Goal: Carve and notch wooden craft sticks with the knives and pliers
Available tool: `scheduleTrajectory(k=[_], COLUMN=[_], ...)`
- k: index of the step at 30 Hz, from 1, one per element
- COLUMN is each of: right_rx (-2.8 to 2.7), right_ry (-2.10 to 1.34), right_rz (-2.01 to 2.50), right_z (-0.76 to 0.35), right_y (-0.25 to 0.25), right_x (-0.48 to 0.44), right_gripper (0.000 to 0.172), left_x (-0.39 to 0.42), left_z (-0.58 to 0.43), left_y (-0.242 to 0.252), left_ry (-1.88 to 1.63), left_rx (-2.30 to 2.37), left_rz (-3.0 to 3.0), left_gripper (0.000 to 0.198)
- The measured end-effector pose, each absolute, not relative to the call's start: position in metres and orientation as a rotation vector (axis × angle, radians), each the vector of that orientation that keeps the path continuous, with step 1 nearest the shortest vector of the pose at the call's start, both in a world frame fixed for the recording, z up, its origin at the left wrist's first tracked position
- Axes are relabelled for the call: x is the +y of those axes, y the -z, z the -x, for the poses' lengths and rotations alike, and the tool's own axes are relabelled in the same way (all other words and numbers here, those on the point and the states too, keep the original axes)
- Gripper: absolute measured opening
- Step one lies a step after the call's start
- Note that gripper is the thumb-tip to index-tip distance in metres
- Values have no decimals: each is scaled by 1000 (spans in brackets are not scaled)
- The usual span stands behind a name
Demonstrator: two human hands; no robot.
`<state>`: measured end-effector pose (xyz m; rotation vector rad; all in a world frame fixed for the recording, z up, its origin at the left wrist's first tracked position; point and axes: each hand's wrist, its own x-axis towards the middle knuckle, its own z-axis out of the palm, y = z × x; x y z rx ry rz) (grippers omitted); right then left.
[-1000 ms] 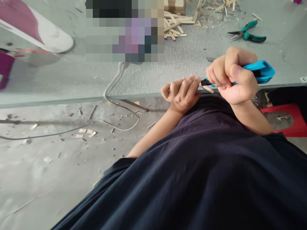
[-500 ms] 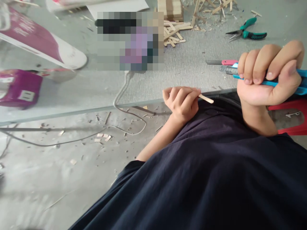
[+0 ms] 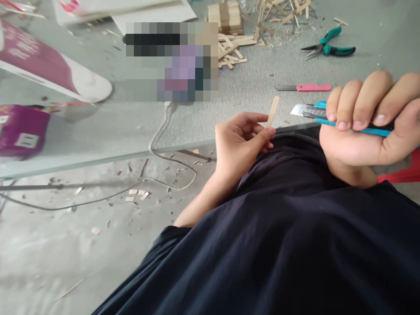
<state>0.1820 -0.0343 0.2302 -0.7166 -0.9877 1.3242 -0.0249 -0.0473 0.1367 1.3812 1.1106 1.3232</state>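
Near the table's front edge, my left hand [image 3: 244, 138] pinches a wooden craft stick [image 3: 273, 110] between thumb and fingers, its rounded end pointing up and away from me. To the right, my right hand [image 3: 369, 113] is wrapped round a blue utility knife [image 3: 320, 114]. The knife's blade is out and points left toward the stick, with a gap between them. Just beyond the utility knife, a pink-handled craft knife [image 3: 313, 88] lies on the table. Farther back lie needle-nose pliers [image 3: 328, 46] with green and black handles.
A pile of loose craft sticks [image 3: 231, 50] and a bundled stack [image 3: 226, 17] lie at the back. A pink and white bottle [image 3: 49, 61], a purple box [image 3: 24, 131] and a white cable [image 3: 160, 124] are on the left. Wood scraps [image 3: 138, 192] litter the floor.
My left hand has turned over, so the stick now points up and away instead of right. The utility knife has come slightly lower and left, uncovering the pink knife's handle.
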Motion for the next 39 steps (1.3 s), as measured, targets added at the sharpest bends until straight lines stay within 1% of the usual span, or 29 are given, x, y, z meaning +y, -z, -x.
scheduleTrajectory(k=[5, 10, 13, 17, 20, 21, 23, 28, 30, 32, 35, 37, 39], right_rx=[-1057, -1142, -1196, -1292, -1266, -1200, -1136, -1214, -1214, -1128, -1121, -1128, -1081], right_ry=[-1299, -1264, -1244, -1197, -978, -875, -791, -900, -913, -854, -865, -851, -778], right_rz=[710, 702, 695, 677, 588, 548, 542, 499, 463, 492, 550, 498, 436], right_z=[-179, -178, -180, -176, -162, -156, -147, -144, -144, -142, -138, -135, -132], right_y=[-230, -223, -217, -201, -184, -179, -172, -170, -170, -170, -169, -168, -166], right_x=[-27, -22, -18, -23, -33, -36, -41, -41, -38, -34, -28, -23, -18], right_gripper=[57, 55, 55, 60, 67, 67, 67, 70, 69, 69, 69, 68, 69], left_x=[-56, -62, -64, -64, -62, -61, -60, -60, -62, -65, -67, -63, -53], left_z=[22, 18, 16, 15, 15, 14, 13, 10, 10, 12, 20, 29, 39], left_y=[-136, -134, -129, -120, -113, -111, -108, -111, -113, -112, -110, -112, -118], left_ry=[-1335, -1311, -1279, -1237, -1247, -1257, -1272, -1293, -1290, -1311, -1401, -1404, -1292], left_rx=[1115, 1077, 1074, 1095, 1108, 1111, 1117, 1107, 1111, 1179, 1406, 1510, 1486], left_rz=[-1391, -1365, -1277, -1226, -1229, -1222, -1192, -1153, -1209, -1337, -1680, -1947, -2169], left_gripper=[28, 25, 29, 37, 36, 35, 32, 28, 26, 23, 19, 16, 23])
